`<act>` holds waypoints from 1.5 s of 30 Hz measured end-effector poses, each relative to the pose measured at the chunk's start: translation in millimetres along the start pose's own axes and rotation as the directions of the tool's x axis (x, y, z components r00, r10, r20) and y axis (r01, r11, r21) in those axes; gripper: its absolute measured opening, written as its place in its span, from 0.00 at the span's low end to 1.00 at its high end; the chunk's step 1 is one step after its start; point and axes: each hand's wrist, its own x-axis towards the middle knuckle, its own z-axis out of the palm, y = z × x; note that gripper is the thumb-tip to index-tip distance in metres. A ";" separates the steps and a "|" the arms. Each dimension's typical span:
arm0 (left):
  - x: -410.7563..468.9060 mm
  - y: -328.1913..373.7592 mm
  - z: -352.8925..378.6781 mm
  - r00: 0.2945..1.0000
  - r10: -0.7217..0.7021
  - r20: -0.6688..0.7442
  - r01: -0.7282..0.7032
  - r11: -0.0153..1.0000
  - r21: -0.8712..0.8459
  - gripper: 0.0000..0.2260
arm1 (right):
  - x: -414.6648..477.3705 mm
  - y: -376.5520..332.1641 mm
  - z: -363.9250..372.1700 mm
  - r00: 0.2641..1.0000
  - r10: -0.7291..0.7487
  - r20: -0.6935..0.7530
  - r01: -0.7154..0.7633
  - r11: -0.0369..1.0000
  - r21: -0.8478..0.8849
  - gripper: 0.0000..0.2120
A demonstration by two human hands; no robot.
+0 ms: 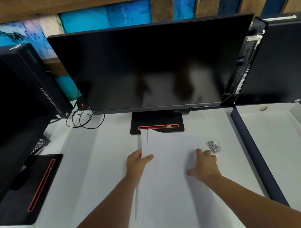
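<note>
A small stack of white paper sheets [172,168] lies on the white desk [99,168] in front of the middle monitor. My left hand [136,163] pinches the stack's left edge, thumb on top, and the far corner of the sheets lifts and fans slightly. My right hand [203,164] rests on the right side of the sheets, its fingers bent over the paper. Just right of that hand, a small clear box of metal clips or staples [214,146] sits on the desk.
A dark monitor [151,66] stands behind the paper on a black base with a red-edged slot [157,126]. A second monitor [2,114] and a black computer tower [35,75] stand at left with loose cables [81,119]. Another tower [282,62] stands at right, beyond a dark divider [254,150].
</note>
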 end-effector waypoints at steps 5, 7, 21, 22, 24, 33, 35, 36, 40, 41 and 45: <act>3.1 0.1 0.2 0.998 0.050 0.033 -0.053 0.992 0.115 0.07 | 1.8 3.2 -1.5 1.000 0.006 0.002 -0.006 0.999 0.044 0.34; 2.3 1.0 -2.1 0.997 0.067 0.032 -0.070 0.991 0.114 0.07 | 4.1 5.8 -3.8 1.000 0.014 0.002 -0.014 0.996 0.083 0.35; -2.6 10.5 -22.6 0.995 0.003 0.104 0.023 0.968 -0.249 0.11 | 15.1 17.8 -41.2 0.978 0.025 0.209 -0.197 0.457 0.867 0.13; -2.7 12.4 -24.3 0.993 -0.002 0.119 0.033 0.965 -0.260 0.11 | 12.6 18.3 -46.0 0.975 -0.019 0.221 -0.192 0.429 0.883 0.11; -3.3 17.2 -27.2 0.987 -0.013 0.162 0.059 0.958 -0.281 0.11 | 9.2 18.4 -52.3 0.964 -0.100 0.245 -0.191 0.380 0.905 0.12; -7.9 32.8 -30.3 0.973 -0.053 0.223 0.113 0.956 -0.270 0.12 | -0.6 -1.1 -61.2 0.965 -0.159 0.207 -0.159 0.268 0.950 0.13; -8.9 35.4 -31.5 0.977 -0.047 0.209 0.105 0.956 -0.276 0.11 | -2.1 -4.8 -62.9 0.970 -0.171 0.173 -0.121 0.275 0.954 0.14; -10.0 37.7 -32.3 0.977 -0.039 0.208 0.098 0.954 -0.284 0.10 | -3.1 -6.3 -63.7 0.970 -0.183 0.161 -0.106 0.275 0.955 0.14; -14.2 47.9 -34.9 0.977 -0.005 0.212 0.064 0.960 -0.273 0.11 | -8.9 -9.6 -68.4 0.965 -0.230 0.128 -0.064 0.266 0.962 0.14; -15.2 50.1 -35.3 0.976 -0.002 0.218 0.062 0.960 -0.272 0.11 | -9.7 -9.8 -69.4 0.965 -0.231 0.125 -0.062 0.263 0.963 0.14; -20.7 61.5 -35.3 0.974 -0.003 0.225 0.070 0.955 -0.288 0.07 | -14.3 -12.8 -74.6 0.964 -0.230 0.132 -0.071 0.256 0.964 0.15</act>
